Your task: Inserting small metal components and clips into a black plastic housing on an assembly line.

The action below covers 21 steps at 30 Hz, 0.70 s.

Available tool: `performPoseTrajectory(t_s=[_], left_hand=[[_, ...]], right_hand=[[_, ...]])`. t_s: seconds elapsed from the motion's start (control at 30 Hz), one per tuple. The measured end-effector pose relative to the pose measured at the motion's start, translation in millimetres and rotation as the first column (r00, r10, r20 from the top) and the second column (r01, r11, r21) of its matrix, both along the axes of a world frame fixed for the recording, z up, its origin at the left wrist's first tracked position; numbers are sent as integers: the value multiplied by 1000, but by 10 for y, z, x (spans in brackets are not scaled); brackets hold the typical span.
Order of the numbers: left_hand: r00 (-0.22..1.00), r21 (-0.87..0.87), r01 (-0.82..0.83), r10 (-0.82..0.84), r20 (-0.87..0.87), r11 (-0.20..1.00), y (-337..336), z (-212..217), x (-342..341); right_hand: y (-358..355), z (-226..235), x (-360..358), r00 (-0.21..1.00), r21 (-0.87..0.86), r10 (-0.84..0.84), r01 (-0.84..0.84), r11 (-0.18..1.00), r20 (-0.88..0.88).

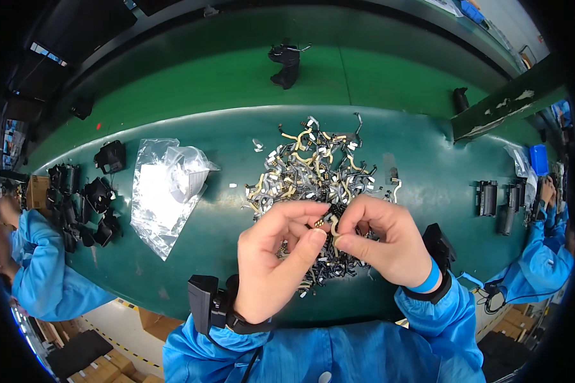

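Observation:
Close together over the middle of the bench are my left hand [280, 255] and my right hand [387, 239]. Between them is a short connector cable [333, 226] with a cream sleeve and a dark end showing gold-coloured spots. The left thumb and fingers pinch the dark end, and the right thumb and forefinger grip the cream part. Fingertips cover some of the cable. Beneath and beyond the hands spreads a loose pile of similar small cables [300, 175], with white plugs and black, grey and cream leads.
Left of the pile lies a clear plastic bag [166, 191], and farther left a cluster of black plastic parts [76, 198]. More black parts [487, 198] lie at the right. A green post [508, 102] rises at the back right. Blue-sleeved people [51, 268] sit at both sides.

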<state>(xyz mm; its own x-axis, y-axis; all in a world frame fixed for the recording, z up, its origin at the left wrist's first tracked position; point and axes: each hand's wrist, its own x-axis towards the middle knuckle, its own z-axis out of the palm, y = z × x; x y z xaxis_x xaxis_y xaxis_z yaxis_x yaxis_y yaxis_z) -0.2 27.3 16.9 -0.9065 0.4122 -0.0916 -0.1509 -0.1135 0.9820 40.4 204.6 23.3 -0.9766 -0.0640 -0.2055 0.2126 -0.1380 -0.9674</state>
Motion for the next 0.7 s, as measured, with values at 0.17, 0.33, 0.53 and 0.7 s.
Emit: performPoseTrajectory(t_s=[0.17, 0.33, 0.53, 0.7], left_hand=[[987, -134, -26, 4, -162, 991, -33, -9, 3], [681, -366, -182, -152, -716, 913, -15, 55, -23], [520, -431, -197, -279, -808, 881, 18, 72, -50], [494, -349, -299, -168, -853, 888, 35, -58, -14]], right_hand=[[-27, -9, 17, 962, 380, -1, 109, 919, -273], [-24, 28, 106, 990, -42, -141, 140, 989, -18], [10, 44, 101, 979, -365, 21, 55, 929, 201], [-10, -1, 127, 981, -252, -102, 142, 957, 164]])
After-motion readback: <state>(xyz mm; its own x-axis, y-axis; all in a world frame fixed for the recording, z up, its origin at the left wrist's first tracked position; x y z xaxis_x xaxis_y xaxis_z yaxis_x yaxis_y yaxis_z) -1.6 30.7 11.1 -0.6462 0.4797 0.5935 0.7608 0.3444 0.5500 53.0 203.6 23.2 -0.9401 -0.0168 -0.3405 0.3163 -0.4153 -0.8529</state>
